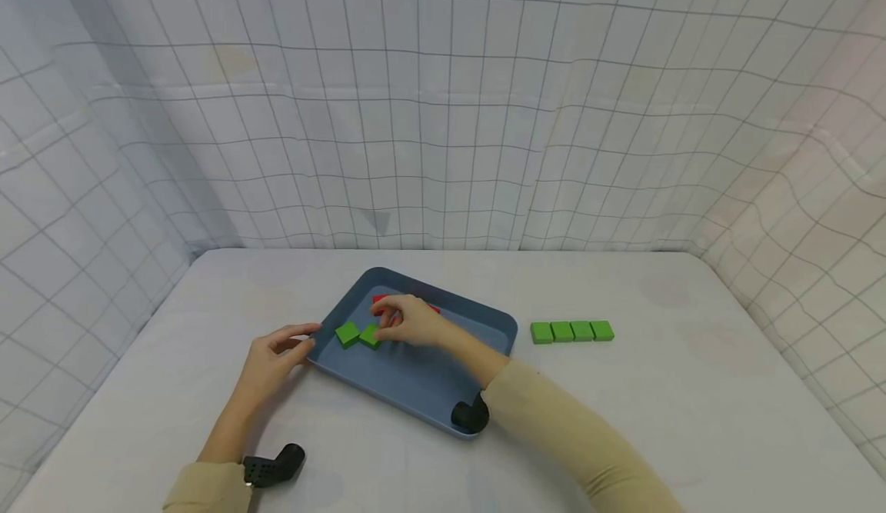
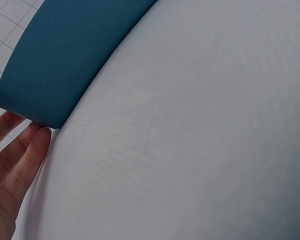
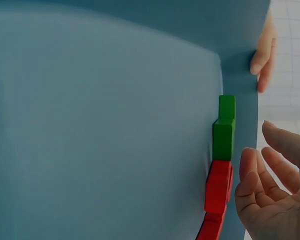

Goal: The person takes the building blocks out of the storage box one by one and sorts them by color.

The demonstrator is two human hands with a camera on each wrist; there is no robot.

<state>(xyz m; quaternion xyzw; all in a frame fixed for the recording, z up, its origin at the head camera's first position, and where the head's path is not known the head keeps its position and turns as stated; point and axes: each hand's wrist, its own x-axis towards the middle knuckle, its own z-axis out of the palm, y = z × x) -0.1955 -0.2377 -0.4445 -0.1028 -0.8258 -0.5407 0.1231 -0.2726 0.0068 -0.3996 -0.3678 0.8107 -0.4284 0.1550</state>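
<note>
A blue-grey tray (image 1: 415, 378) lies slanted on the white table. My left hand (image 1: 268, 363) rests its fingertips on the tray's left end; the left wrist view shows them against the outer wall (image 2: 55, 75). Over the tray's left half reaches my right hand (image 1: 414, 321), fingers loosely bent. Its thumb and fingers (image 3: 247, 182) stand apart in the right wrist view, with nothing between them. By those fingertips lies one green block (image 1: 369, 337), with another green block (image 1: 348, 334) to its left. Red blocks (image 1: 378, 298) behind are partly hidden by the right hand.
Several green blocks (image 1: 562, 332) form a straight row on the table, right of the tray. A black wrist camera (image 1: 277, 467) sits on the left wrist, another (image 1: 471, 416) on the right. Grid-patterned white curtains (image 1: 429, 128) hang behind and at both sides.
</note>
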